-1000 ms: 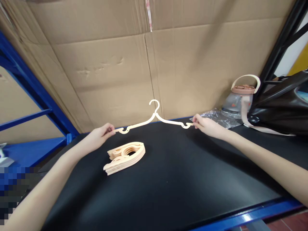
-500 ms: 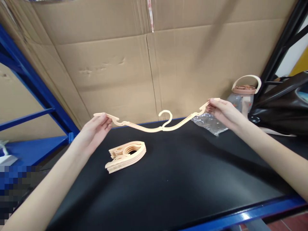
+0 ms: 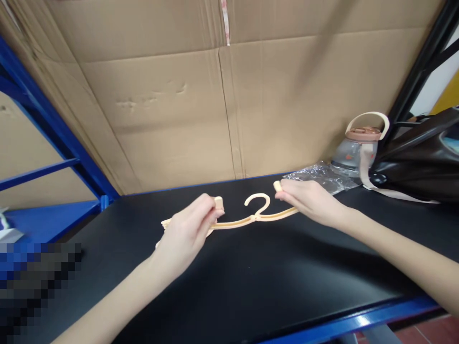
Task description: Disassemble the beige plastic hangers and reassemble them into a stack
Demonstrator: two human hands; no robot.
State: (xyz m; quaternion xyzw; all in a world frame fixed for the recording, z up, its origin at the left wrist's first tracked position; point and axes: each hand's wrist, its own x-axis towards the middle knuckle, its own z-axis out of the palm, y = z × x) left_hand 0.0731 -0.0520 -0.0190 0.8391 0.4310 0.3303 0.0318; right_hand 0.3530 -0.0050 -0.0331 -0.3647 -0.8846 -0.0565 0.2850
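Observation:
A cream folding hanger [image 3: 236,223] is held between both hands over the black table, its hook pointing up. My left hand [image 3: 186,229] pinches the hanger's left end piece, which is folded inward. The right end piece, also turned inward, is pinched in the fingers of my right hand [image 3: 310,198]. Behind my left hand lies a stack of folded cream hangers [image 3: 165,223], mostly hidden by that hand.
Clear plastic wrap [image 3: 322,174] lies at the table's back right, beside a bottle [image 3: 349,153] with a strap. A dark bag [image 3: 423,153] sits at the far right. Cardboard [image 3: 172,119] stands behind the black table [image 3: 258,286]; a blue frame [image 3: 60,129] is at left.
Both hands have moved inward and lower, bringing the hanger down. Its two end pieces have folded in toward the hook. My left hand now covers most of the stack.

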